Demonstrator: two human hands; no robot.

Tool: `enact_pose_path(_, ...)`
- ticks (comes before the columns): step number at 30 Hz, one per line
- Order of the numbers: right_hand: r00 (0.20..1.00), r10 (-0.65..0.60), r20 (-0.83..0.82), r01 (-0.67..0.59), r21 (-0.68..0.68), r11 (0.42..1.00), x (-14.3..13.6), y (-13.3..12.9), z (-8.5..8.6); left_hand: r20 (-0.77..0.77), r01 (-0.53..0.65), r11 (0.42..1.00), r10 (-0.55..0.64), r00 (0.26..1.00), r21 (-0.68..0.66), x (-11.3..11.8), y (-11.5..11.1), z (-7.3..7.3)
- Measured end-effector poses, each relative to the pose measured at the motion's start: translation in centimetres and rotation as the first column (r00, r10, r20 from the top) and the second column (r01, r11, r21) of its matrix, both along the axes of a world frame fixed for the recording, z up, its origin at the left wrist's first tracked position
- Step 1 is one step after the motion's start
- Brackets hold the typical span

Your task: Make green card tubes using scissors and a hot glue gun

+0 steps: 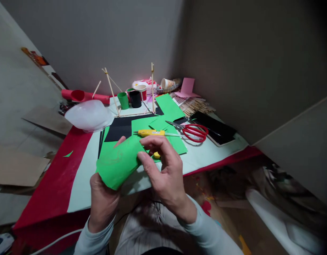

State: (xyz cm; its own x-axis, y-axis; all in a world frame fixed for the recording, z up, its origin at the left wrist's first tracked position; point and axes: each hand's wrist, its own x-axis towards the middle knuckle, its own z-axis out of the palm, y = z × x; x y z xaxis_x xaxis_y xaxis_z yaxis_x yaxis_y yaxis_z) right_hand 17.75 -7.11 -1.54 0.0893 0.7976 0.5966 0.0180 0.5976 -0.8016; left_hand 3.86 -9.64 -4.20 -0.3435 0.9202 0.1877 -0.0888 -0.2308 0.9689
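A curved piece of green paper (118, 163), bent like a sleeve, is held up over the near edge of the table. My left hand (103, 198) grips it from below and behind, with fingertips showing past its far side. At the paper's upper right edge, my right hand (166, 170) pinches it between thumb and fingers. Just beyond the hands lies a yellow glue gun (151, 132) on green sheets (170, 108). Red-handled scissors (194, 132) rest to its right. Black paper (118, 129) lies to the left.
A stick frame (110, 88) stands at the back near a green cup (123, 101), a black cup (135, 99) and a white-and-red cup (141, 92). A translucent white object (87, 115) sits left, wooden sticks (197, 106) and a dark phone-like device (214, 127) right. Walls border the table.
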Motion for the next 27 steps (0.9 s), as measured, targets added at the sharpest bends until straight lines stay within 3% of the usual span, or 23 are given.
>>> enact_pose_path(3, 0.999, -0.019, -0.027, 0.018, -0.034, 0.999, -0.3, 0.0, -0.7, -0.019, 0.105, 0.991, -0.106, 0.994, -0.078, -0.7, -0.7, -0.2)
enact_pose_path(6, 0.994, -0.019, -0.104, 0.011, -0.07, 0.998, -0.6, 0.0, -1.2, 0.186, 0.219, 0.972, -0.201, 0.962, -0.087, -0.4, -1.4, 0.2)
enact_pose_path(10, 0.987, 0.017, -0.157, -0.024, -0.043, 0.999, -0.8, -0.2, -1.6, 0.486, 0.107, 0.989, -0.042, 0.873, -0.105, 0.8, -1.2, 1.6)
enact_pose_path(14, 0.996, 0.055, -0.068, -0.054, 0.012, 0.998, 0.3, 0.0, -1.8, 0.61, 0.086, 0.948, 0.127, 0.782, -0.308, 1.1, -0.1, 2.9)
enact_pose_path(17, 0.973, 0.221, 0.064, -0.224, 0.038, 0.974, 1.8, 0.6, -1.6, 0.634, 0.104, 0.913, 0.188, 0.75, -0.395, 0.8, 0.1, 3.4)
enact_pose_path(19, 0.929, 0.343, 0.138, -0.352, 0.045, 0.935, 2.5, 1.0, -1.4, 0.625, 0.132, 0.905, 0.167, 0.762, -0.403, 0.7, -0.1, 3.5)
enact_pose_path(21, 0.903, 0.384, 0.193, -0.404, 0.076, 0.912, 2.9, 1.4, -1.2, 0.598, 0.165, 0.907, 0.111, 0.794, -0.388, 0.6, -0.3, 3.4)
enact_pose_path(24, 0.915, 0.336, 0.224, -0.359, 0.071, 0.93, 2.7, 1.5, -1.2, 0.512, 0.17, 0.91, 0.053, 0.858, -0.379, 0.1, -0.6, 2.9)
enact_pose_path(27, 0.957, 0.237, 0.168, -0.237, -0.019, 0.971, 2.4, 1.3, -1.3, 0.346, 0.075, 0.931, 0.057, 0.937, -0.358, -0.8, -1.0, 2.1)
